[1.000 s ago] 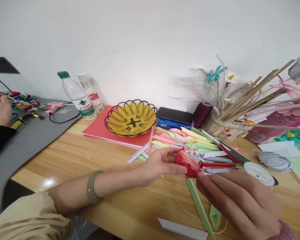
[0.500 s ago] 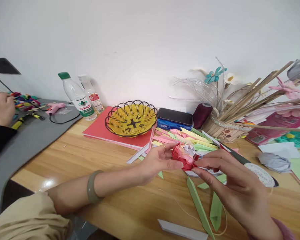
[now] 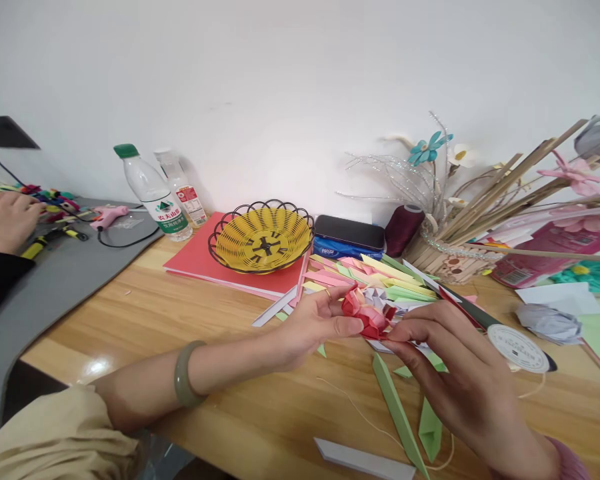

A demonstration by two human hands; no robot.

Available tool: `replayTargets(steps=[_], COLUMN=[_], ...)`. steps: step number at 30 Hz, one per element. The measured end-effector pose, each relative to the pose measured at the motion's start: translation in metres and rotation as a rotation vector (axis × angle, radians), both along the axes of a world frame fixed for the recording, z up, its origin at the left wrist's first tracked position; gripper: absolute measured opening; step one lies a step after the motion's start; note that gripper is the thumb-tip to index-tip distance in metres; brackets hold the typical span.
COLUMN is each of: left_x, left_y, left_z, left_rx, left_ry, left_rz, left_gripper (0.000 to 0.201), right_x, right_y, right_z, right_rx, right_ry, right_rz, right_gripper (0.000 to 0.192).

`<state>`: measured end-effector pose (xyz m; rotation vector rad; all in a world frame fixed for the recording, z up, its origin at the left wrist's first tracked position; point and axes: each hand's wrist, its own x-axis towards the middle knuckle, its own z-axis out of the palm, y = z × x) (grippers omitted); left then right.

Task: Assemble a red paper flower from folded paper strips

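A small folded-paper flower (image 3: 367, 313), red outside with paler pink and peach petals, is held between both hands above the table. My left hand (image 3: 315, 327) is closed on its left side, with the thumb along the near edge. On the right, my right hand (image 3: 460, 373) pinches a red petal at the lower edge between thumb and fingertips. Folded strips (image 3: 375, 273) in pink, yellow, green and white lie piled behind the flower. Nearer to me lie a green folded strip (image 3: 400, 413) and a white folded strip (image 3: 363, 460).
A yellow woven basket (image 3: 263, 237) sits on red paper (image 3: 190, 260). Behind it stand a green-capped bottle (image 3: 155, 197) and a smaller bottle. A co-worker's hand (image 3: 5, 220) is at far left, near a pink glue gun (image 3: 111, 217). A stick vase (image 3: 450, 257) with craft flowers stands right.
My right hand has shifted slightly at the flower's lower right edge, and the fingers still pinch it. The co-worker's hand has moved a little to the right.
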<state>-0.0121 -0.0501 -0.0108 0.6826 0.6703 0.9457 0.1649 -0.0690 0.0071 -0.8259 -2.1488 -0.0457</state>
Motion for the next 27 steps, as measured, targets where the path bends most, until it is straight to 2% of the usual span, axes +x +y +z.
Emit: replayTargets(steps=[5,10,14,23,27], left_x=[-0.0012,-0.0031,-0.0024,-0.0029,-0.0018], left_y=[-0.0005,-0.0007,-0.0020,0.0006,0.0007], left_z=[0.0004,0.0010,0.0029,-0.0038,-0.0026], left_rx=[0.024,0.031,0.041,0.031,0.071], left_ry=[-0.083,-0.148,-0.151,-0.150,-0.135], left_rz=[-0.078,-0.082,-0.130,-0.222,-0.241], left_gripper=[0.062,0.042,0.034,0.030,0.038], right_x=[-0.0003,0.0032,0.0023,-0.0023,-0.0023], right_y=[-0.0046,-0.0075,-0.0046,-0.0039,-0.0041], right_z=[0.0027,0.0050,0.0010,-0.0045,-0.0040], right_rx=[0.036,0.038,0.043,-0.017,-0.016], right_ry=[-0.010,0.164,0.133,0.150,0.146], right_rz=[0.019,-0.090,-0.064,-0.107,-0.114], right_gripper=[0.012,0.014,0.024,0.031,0.031])
